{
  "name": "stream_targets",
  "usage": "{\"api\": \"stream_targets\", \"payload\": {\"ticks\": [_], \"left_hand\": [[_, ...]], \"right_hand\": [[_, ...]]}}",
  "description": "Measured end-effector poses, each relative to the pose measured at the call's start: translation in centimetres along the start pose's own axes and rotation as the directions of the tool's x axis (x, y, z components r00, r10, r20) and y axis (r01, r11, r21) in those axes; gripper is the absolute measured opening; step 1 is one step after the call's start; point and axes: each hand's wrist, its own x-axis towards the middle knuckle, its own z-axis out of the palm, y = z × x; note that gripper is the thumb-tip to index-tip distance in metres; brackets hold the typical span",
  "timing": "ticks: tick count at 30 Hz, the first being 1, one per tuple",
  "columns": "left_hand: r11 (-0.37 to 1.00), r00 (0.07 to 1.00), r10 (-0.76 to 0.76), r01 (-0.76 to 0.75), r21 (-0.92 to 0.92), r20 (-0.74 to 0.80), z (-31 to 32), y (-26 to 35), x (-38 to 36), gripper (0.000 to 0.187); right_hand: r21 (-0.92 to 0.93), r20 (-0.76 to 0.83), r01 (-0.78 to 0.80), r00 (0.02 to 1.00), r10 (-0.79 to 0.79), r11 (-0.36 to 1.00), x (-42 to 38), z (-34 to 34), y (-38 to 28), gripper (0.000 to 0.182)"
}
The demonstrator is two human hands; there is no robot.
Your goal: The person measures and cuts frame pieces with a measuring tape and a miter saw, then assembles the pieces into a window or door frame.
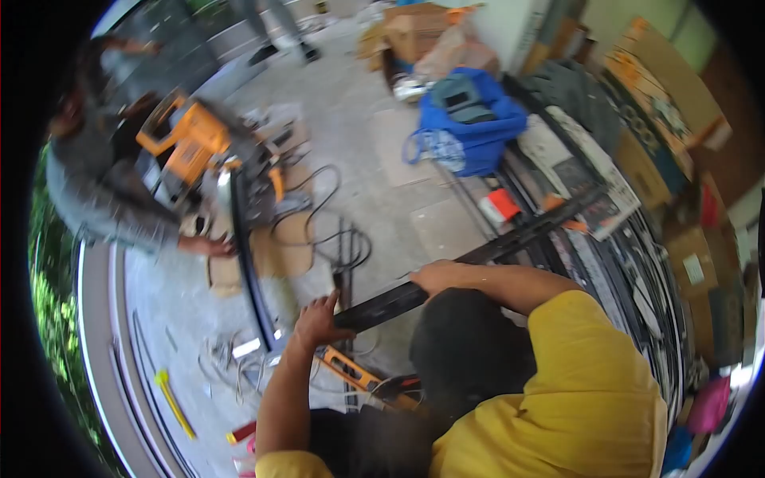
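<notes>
My left hand [317,320] is closed round the near end of a long black metal bar [382,307], its thumb pointing up. Further along, my right hand [438,276] grips the same bar from above. The bar slants up to the right, its far end over a stack of dark metal lengths [586,267]. Below my left hand lies an orange spirit level [348,369] among loose cords. A dark rounded shape [470,342] in front of my yellow sleeve hides part of the floor.
At left, a co-worker [111,187] bends beside an orange power saw [191,142], a hand near another long dark bar [249,271]. A black cable [319,227] loops over the floor. A blue bag [470,131] and cardboard boxes [416,32] stand beyond. A yellow-handled tool [175,405] lies lower left.
</notes>
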Motion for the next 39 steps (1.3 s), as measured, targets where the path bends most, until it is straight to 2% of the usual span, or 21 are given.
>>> {"api": "stream_targets", "payload": {"ticks": [2, 6, 8, 9, 10, 11, 12, 14, 15, 16, 17, 18, 19, 21, 24, 26, 28, 29, 33, 38, 39], "left_hand": [[0.998, 0.995, 0.027, -0.032, 0.056, 0.094, -0.8, 3.0, 0.4, 0.090], [0.993, 0.989, -0.110, 0.112, -0.021, 0.102, -2.3, 3.9, -0.3, 0.063], [0.988, 0.985, -0.151, 0.151, 0.008, 0.086, -4.0, 5.5, -0.9, 0.053], [0.984, 0.978, -0.175, 0.175, 0.015, 0.111, -5.1, 6.3, -1.2, 0.047], [0.980, 0.971, -0.199, 0.198, 0.021, 0.132, -5.9, 7.1, -1.4, 0.042], [0.981, 0.972, -0.192, 0.191, 0.023, 0.137, -6.5, 7.6, -1.6, 0.042], [0.981, 0.967, -0.195, 0.193, 0.027, 0.166, -6.9, 8.1, -1.8, 0.043], [0.985, 0.968, -0.174, 0.174, 0.019, 0.181, -7.4, 8.9, -2.3, 0.045], [0.980, 0.962, -0.199, 0.200, 0.016, 0.185, -7.5, 9.2, -2.2, 0.045], [0.982, 0.956, -0.182, 0.188, -0.002, 0.229, -7.9, 9.6, -2.2, 0.045], [0.979, 0.945, -0.190, 0.202, -0.021, 0.266, -8.3, 9.5, -2.7, 0.045], [0.977, 0.945, -0.200, 0.212, -0.019, 0.258, -8.4, 9.5, -3.1, 0.044], [0.976, 0.946, -0.204, 0.217, -0.023, 0.253, -8.4, 9.8, -3.4, 0.043], [0.965, 0.935, -0.249, 0.263, -0.020, 0.253, -8.7, 10.5, -3.9, 0.042], [0.978, 0.958, -0.197, 0.206, -0.019, 0.208, -9.0, 10.7, -4.7, 0.041], [0.981, 0.965, -0.185, 0.192, -0.021, 0.186, -8.9, 10.5, -4.9, 0.044], [0.982, 0.961, -0.183, 0.190, -0.017, 0.206, -9.3, 10.4, -6.0, 0.049], [0.981, 0.955, -0.194, 0.195, 0.018, 0.226, -9.7, 10.5, -6.5, 0.053], [0.982, 0.950, -0.184, 0.188, 0.006, 0.251, -9.4, 9.7, -6.9, 0.055], [0.961, 0.936, -0.251, 0.272, -0.052, 0.248, -11.2, 10.0, -8.9, 0.049], [0.969, 0.949, -0.220, 0.240, -0.062, 0.225, -11.5, 10.0, -9.0, 0.049]], "right_hand": [[-0.010, 0.019, -0.004, 1.000, 0.004, 1.000, -3.1, -4.0, -2.7, 0.037], [-0.040, 0.040, 0.020, 0.999, -0.019, 0.999, -2.8, -5.5, -1.9, 0.042], [0.012, -0.122, 0.113, 0.986, -0.111, 0.993, -4.4, -5.9, -1.2, 0.046], [0.160, -0.480, 0.174, 0.874, -0.077, 0.972, -5.8, -5.6, -0.4, 0.044], [0.265, -0.763, 0.274, 0.645, 0.028, 0.924, -7.7, -5.2, 0.8, 0.042], [0.346, -0.899, 0.017, 0.291, 0.326, 0.938, -9.3, -3.6, 2.5, 0.038], [0.474, -0.871, -0.136, -0.214, 0.441, 0.870, -12.0, -3.9, 3.6, 0.035], [0.737, -0.657, -0.270, -0.499, 0.565, 0.619, -16.4, 3.6, 13.2, 0.041], [0.933, -0.307, 0.006, -0.510, 0.803, 0.360, -18.3, 5.8, 15.8, 0.054], [0.851, 0.131, 0.523, -0.286, 0.949, 0.040, -19.4, 5.6, 15.4, 0.061], [0.483, 0.436, 0.789, 0.161, 0.886, -0.381, -19.7, 4.5, 14.3, 0.068], [0.313, 0.154, 0.862, 0.367, 0.917, -0.398, -19.6, 5.1, 14.4, 0.073], [0.119, -0.152, 0.873, 0.487, 0.860, -0.474, -19.0, 4.9, 14.5, 0.079], [0.260, -0.297, 0.922, 0.359, 0.885, -0.286, -17.8, 1.3, 13.0, 0.071], [0.355, -0.419, 0.908, 0.368, 0.830, -0.222, -16.5, 1.7, 16.9, 0.063], [0.299, -0.461, 0.930, 0.339, 0.820, -0.216, -15.6, 2.2, 17.2, 0.057], [0.120, -0.558, 0.912, 0.389, 0.733, -0.393, -15.3, 1.6, 16.5, 0.054], [0.065, -0.471, 0.921, 0.367, 0.802, -0.383, -15.5, -0.1, 13.7, 0.052], [0.096, -0.461, 0.954, 0.294, 0.837, -0.282, -16.1, -1.0, 12.9, 0.045], [0.106, -0.558, 0.889, 0.425, 0.713, -0.446, -16.8, -1.8, 15.0, 0.031], [0.098, -0.511, 0.911, 0.392, 0.765, -0.402, -16.9, -2.4, 14.4, 0.031]]}}
